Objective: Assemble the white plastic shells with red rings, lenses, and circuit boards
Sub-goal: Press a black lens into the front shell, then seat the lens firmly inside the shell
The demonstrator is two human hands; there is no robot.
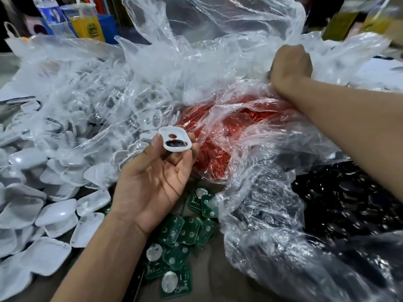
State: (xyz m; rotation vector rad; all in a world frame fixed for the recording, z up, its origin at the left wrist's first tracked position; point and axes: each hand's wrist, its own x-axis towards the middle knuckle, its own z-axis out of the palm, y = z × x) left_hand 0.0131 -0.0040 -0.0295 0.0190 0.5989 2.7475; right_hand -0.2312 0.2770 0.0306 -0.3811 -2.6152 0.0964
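Observation:
My left hand is raised palm up and pinches a white plastic shell between thumb and fingertips. The shell has a round hole and a dark lens with a bit of red in its lower opening. My right hand reaches far right and grips the crumpled clear plastic bag above a mass of red rings inside it. Loose white shells are piled at the left. Green circuit boards lie scattered on the table below my left hand.
A second clear bag at the right holds dark lenses. More shells sit inside clear plastic at the centre left. Bottles and a yellow drink cup stand at the back left.

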